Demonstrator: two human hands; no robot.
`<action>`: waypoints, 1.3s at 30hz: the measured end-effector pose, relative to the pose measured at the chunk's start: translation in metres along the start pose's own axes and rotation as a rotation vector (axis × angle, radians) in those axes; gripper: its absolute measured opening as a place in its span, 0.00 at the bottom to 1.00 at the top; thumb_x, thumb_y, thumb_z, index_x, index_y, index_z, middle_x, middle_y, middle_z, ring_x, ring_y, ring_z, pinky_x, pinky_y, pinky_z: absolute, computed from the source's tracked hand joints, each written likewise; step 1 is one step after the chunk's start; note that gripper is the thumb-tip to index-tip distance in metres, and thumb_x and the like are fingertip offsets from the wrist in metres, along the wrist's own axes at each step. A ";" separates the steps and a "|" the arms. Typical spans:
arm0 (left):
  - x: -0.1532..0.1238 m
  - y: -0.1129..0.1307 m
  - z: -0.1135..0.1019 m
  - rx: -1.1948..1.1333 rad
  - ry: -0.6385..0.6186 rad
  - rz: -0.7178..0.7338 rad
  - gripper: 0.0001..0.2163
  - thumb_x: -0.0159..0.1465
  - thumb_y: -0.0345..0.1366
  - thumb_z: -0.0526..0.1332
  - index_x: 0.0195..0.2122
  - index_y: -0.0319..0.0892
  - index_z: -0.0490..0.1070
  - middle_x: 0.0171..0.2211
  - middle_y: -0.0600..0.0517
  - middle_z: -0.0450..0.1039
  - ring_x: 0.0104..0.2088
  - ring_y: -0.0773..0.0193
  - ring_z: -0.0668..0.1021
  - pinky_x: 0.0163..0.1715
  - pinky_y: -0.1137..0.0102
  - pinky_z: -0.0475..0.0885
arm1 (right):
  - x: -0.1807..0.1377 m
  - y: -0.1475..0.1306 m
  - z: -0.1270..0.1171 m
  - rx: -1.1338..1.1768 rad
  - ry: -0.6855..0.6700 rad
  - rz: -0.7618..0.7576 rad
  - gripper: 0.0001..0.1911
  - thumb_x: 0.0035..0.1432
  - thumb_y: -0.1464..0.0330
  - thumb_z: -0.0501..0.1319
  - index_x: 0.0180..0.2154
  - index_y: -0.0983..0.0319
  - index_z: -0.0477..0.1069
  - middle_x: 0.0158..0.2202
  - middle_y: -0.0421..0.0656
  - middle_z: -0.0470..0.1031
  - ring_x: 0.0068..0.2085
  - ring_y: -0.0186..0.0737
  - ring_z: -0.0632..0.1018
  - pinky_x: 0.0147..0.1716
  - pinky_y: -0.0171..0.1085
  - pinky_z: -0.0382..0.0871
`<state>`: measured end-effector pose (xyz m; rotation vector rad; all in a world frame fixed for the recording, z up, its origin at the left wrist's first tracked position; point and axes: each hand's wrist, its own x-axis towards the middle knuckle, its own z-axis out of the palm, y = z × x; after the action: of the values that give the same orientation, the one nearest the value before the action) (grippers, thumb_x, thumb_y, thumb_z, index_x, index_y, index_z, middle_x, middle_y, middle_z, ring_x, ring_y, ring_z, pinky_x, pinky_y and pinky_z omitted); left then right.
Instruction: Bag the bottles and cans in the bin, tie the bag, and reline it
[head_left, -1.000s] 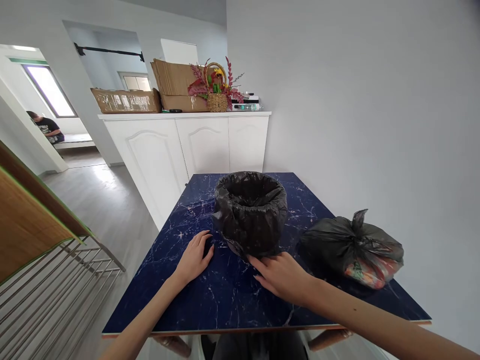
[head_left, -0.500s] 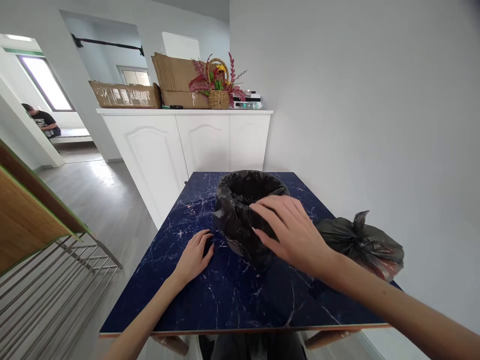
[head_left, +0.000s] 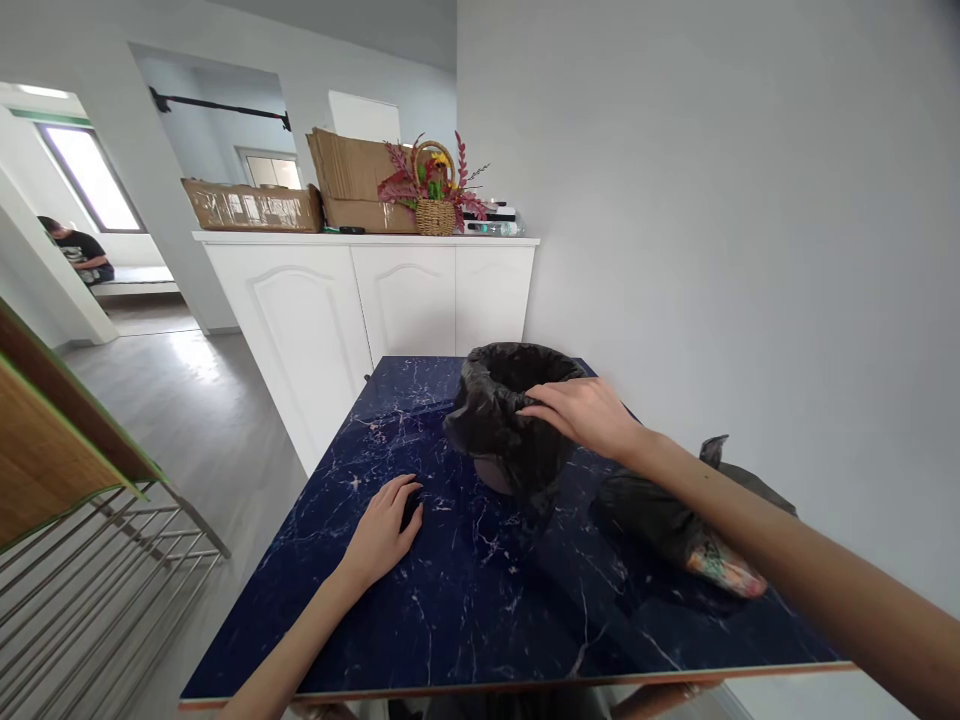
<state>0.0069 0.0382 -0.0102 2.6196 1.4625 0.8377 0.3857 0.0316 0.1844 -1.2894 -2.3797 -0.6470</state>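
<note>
A trash can (head_left: pixel 491 474) with a black garbage bag (head_left: pixel 480 400) folded over its rim stands toward the back of the table. A strip of its pale lower wall shows under the hanging plastic. My right hand (head_left: pixel 581 412) is closed on the bag-covered rim at the near right side. My left hand (head_left: pixel 384 520) rests on the tabletop left of the can, fingers apart and lightly bent, holding nothing. Partly behind my right forearm lies a tied black garbage bag (head_left: pixel 645 510), with colourful contents showing through its lower part.
The blue marbled table (head_left: pixel 360 590) meets the wall on the right. Behind it stands a white cabinet (head_left: pixel 300 310) bearing cardboard boxes (head_left: pixel 255 208) and a flower basket (head_left: pixel 435 215). A metal rack (head_left: pixel 90 560) is at left. A person (head_left: pixel 81 255) sits in the far room.
My right hand has moved from above the near side onto the rim and closed there. The trash can has shifted right. My left hand stays on the table.
</note>
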 end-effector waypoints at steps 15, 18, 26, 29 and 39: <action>-0.001 0.002 0.000 0.003 -0.012 -0.016 0.17 0.77 0.46 0.54 0.60 0.47 0.72 0.66 0.44 0.73 0.67 0.47 0.74 0.66 0.46 0.72 | -0.056 0.123 0.027 -0.232 0.049 0.431 0.23 0.77 0.56 0.51 0.57 0.63 0.77 0.49 0.56 0.82 0.50 0.60 0.80 0.44 0.48 0.67; 0.000 0.002 0.000 0.000 -0.004 -0.014 0.16 0.77 0.46 0.54 0.59 0.47 0.72 0.65 0.44 0.73 0.66 0.46 0.74 0.66 0.46 0.71 | -0.062 0.109 0.036 -0.126 0.067 0.392 0.25 0.77 0.59 0.49 0.63 0.66 0.71 0.60 0.63 0.74 0.61 0.66 0.72 0.59 0.58 0.62; 0.001 0.004 -0.002 0.011 0.009 0.003 0.15 0.76 0.44 0.54 0.58 0.47 0.73 0.64 0.45 0.75 0.65 0.47 0.76 0.66 0.47 0.72 | -0.080 0.041 0.119 0.223 -0.324 0.265 0.22 0.64 0.62 0.65 0.57 0.59 0.77 0.56 0.53 0.81 0.53 0.52 0.83 0.51 0.43 0.77; 0.000 0.005 -0.003 0.017 0.007 0.005 0.15 0.77 0.44 0.54 0.58 0.47 0.73 0.64 0.45 0.75 0.65 0.48 0.76 0.65 0.47 0.72 | -0.090 0.026 0.127 0.319 -0.348 0.230 0.16 0.63 0.62 0.65 0.52 0.55 0.81 0.52 0.47 0.85 0.52 0.49 0.85 0.49 0.42 0.79; 0.004 0.005 -0.004 0.014 0.011 -0.011 0.16 0.76 0.45 0.54 0.58 0.47 0.74 0.64 0.45 0.75 0.65 0.47 0.76 0.66 0.47 0.72 | -0.091 -0.030 0.113 0.453 -0.038 0.499 0.20 0.71 0.70 0.53 0.58 0.63 0.76 0.60 0.56 0.80 0.61 0.54 0.81 0.63 0.58 0.73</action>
<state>0.0103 0.0376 -0.0033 2.6189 1.4892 0.8454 0.3974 0.0169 0.0372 -1.5866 -1.9452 0.0617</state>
